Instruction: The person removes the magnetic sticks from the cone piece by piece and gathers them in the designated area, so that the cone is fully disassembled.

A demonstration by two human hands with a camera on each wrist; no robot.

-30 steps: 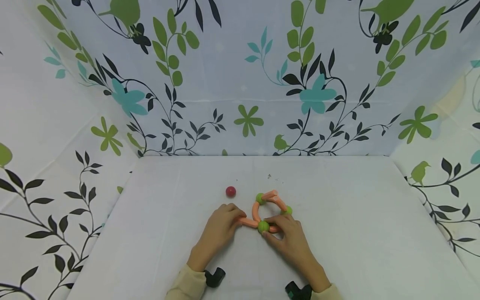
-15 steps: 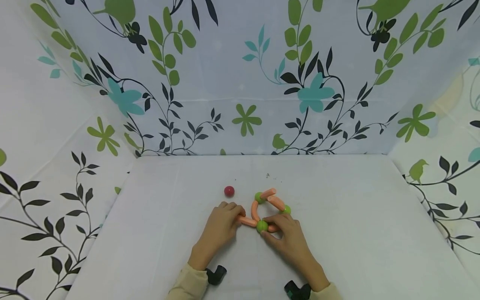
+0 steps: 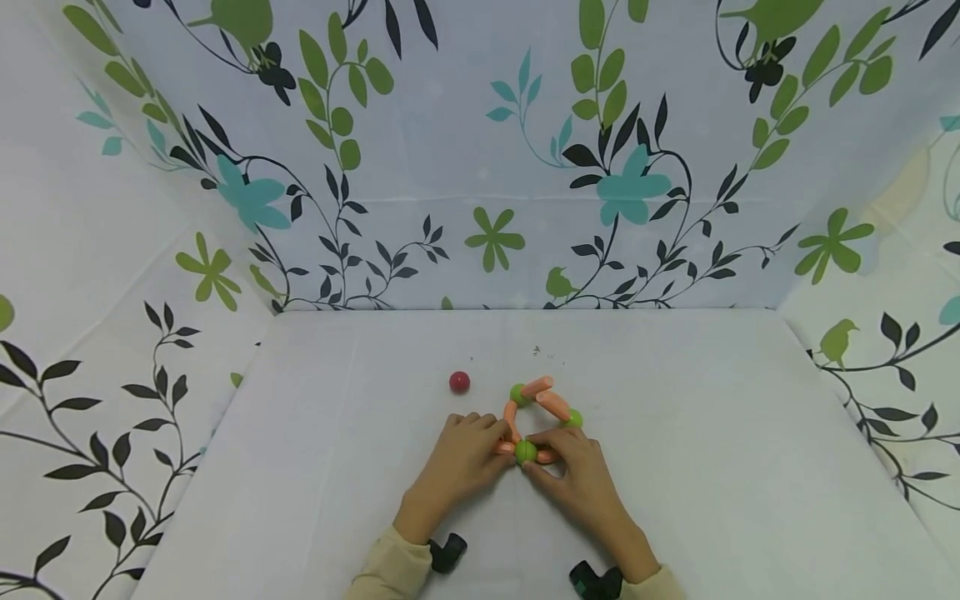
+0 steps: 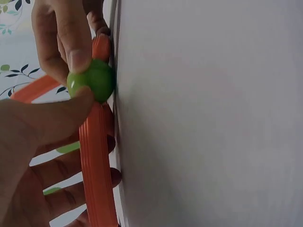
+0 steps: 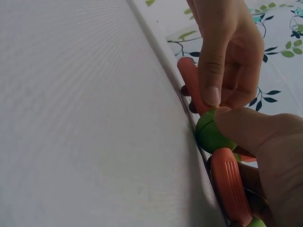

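A loop of sticks (image 3: 553,406) and balls lies on the desk (image 3: 712,467), about midway between its left and right edges and nearer the front edge than the back. The nearest ball (image 3: 526,452) sits at the loop's front. The left hand (image 3: 467,460) lies just left of that ball, the right hand (image 3: 570,468) just right, both touching it. A loose ball (image 3: 459,382) lies apart, behind the left hand, left of the loop.

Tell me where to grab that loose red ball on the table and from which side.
Take the red ball across its middle, coming straight down from above. It is round, so it may roll under a sideways push. It lies alone on the white table, apart from the left hand and the orange-and-green ring.
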